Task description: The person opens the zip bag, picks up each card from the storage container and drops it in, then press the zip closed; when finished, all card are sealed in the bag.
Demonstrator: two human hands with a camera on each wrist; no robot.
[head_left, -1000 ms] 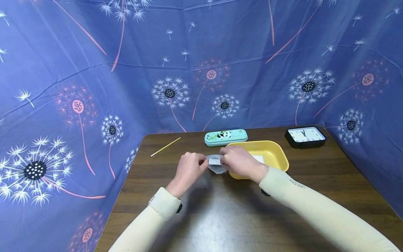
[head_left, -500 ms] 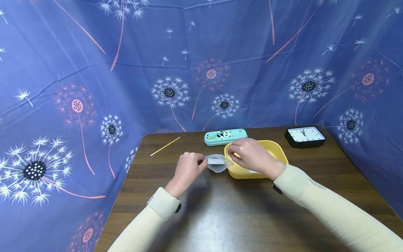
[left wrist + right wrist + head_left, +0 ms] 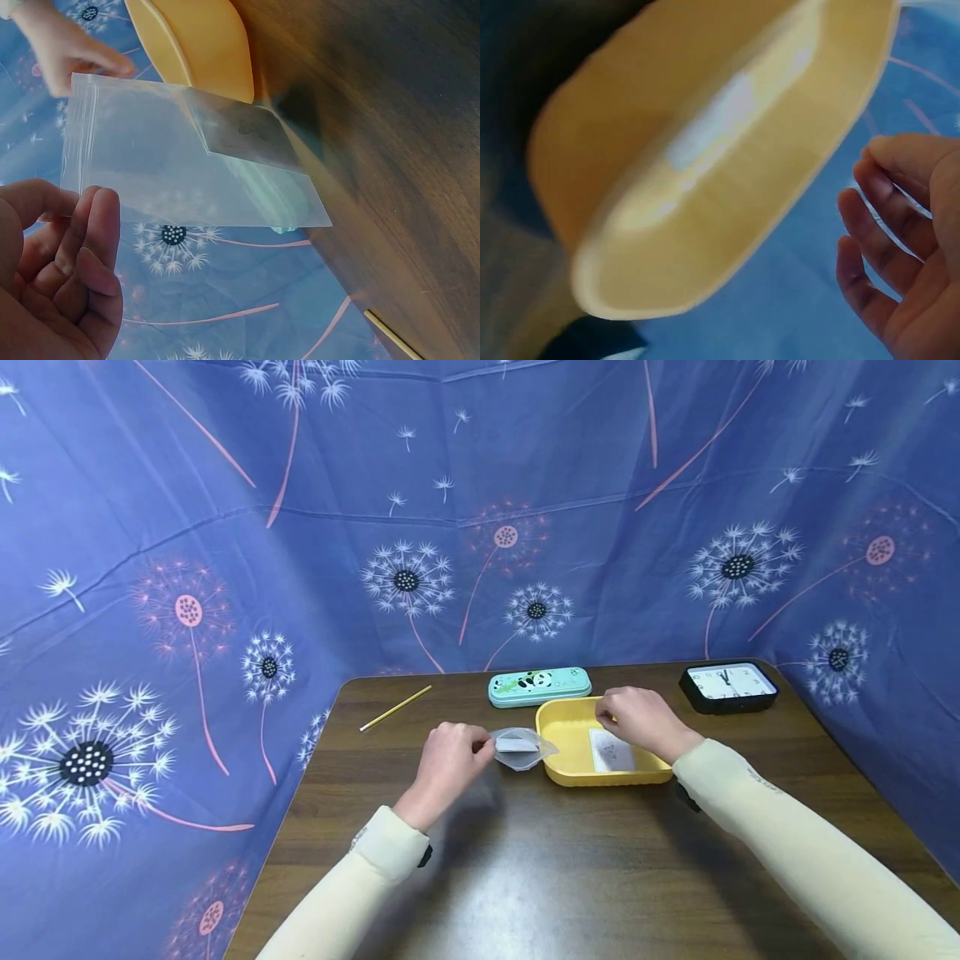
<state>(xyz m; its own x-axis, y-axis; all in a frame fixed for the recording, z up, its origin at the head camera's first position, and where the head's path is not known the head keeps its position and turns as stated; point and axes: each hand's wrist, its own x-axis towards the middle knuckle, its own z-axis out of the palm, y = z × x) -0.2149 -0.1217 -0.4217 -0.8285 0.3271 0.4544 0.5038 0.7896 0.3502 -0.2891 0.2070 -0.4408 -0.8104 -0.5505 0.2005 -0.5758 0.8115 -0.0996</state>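
My left hand (image 3: 448, 770) pinches a clear zip bag (image 3: 142, 150) by the corner near its zip edge, between thumb and fingers. Inside the bag, at the end away from the zip, lies a flat square piece (image 3: 247, 133), white in the head view. My right hand (image 3: 643, 720) hovers over the right part of a yellow basket (image 3: 566, 720), its fingers loosely bent with nothing between them in the right wrist view. On the basket floor lies a white square (image 3: 611, 753) with a grey print. The bag's right tip overlaps the basket's left rim in the head view.
Behind the basket sits a mint pencil case (image 3: 538, 687) with a panda picture. A yellow pencil (image 3: 396, 708) lies at the back left, and a black-framed clock (image 3: 727, 687) stands at the back right. A blue dandelion cloth (image 3: 480, 485) hangs behind the table.
My right hand has let go of the bag and moved right over the basket, uncovering the white square there. My left hand keeps holding the bag in about the same place.
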